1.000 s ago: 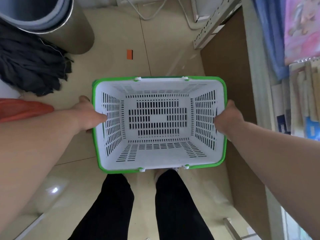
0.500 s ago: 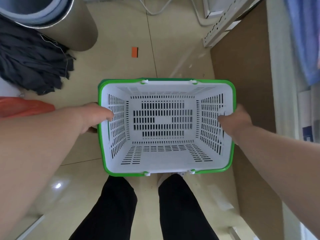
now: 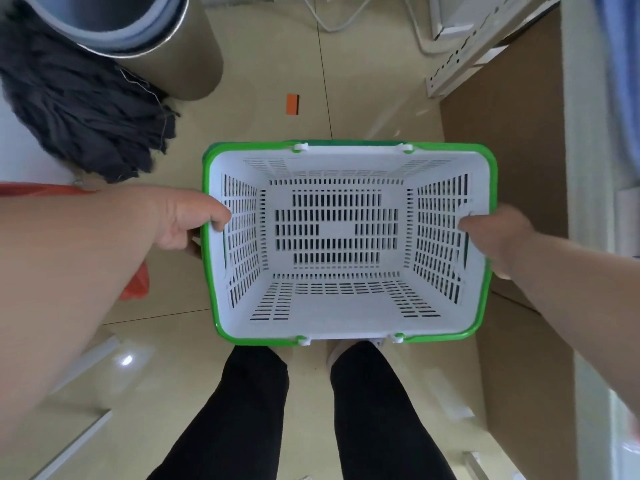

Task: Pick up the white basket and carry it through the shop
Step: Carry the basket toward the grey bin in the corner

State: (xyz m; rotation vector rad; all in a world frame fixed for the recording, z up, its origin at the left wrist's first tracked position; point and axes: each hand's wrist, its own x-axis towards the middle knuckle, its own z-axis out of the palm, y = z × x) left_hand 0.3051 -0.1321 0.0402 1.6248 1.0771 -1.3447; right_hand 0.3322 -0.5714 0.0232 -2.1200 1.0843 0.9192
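You are in the carrying step: the white slatted plastic basket with the green rim (image 3: 346, 244) is off the floor, held level in front of you above your black-trousered legs (image 3: 311, 410), and it looks empty. Your left hand (image 3: 183, 220) clamps the left short wall, thumb hooked over the green rim onto the inner slats and the remaining fingers tucked under the outside, mostly hidden. Your right hand (image 3: 498, 240) does the same on the right wall, thumb inside and fingers closed around the rim from outside. The grip looks even, so the next move is, by my reading, simply to walk forward while keeping the basket flat and close to your body. Mind your path: the beige glossy tiled floor (image 3: 363, 81) ahead is narrow. On your left stands a tall brown cardboard tube holding a grey rolled mat (image 3: 156, 39), with a heap of dark grey cloth (image 3: 86, 112) just beside it and something orange-red (image 3: 135, 285) partly hidden under your forearm. A small orange tag (image 3: 292, 104) lies on the tiles ahead. On your right a brown board (image 3: 502, 133) and a white perforated metal rail (image 3: 460, 60) run along the shelving, near the basket's right side, so steer slightly left of them.
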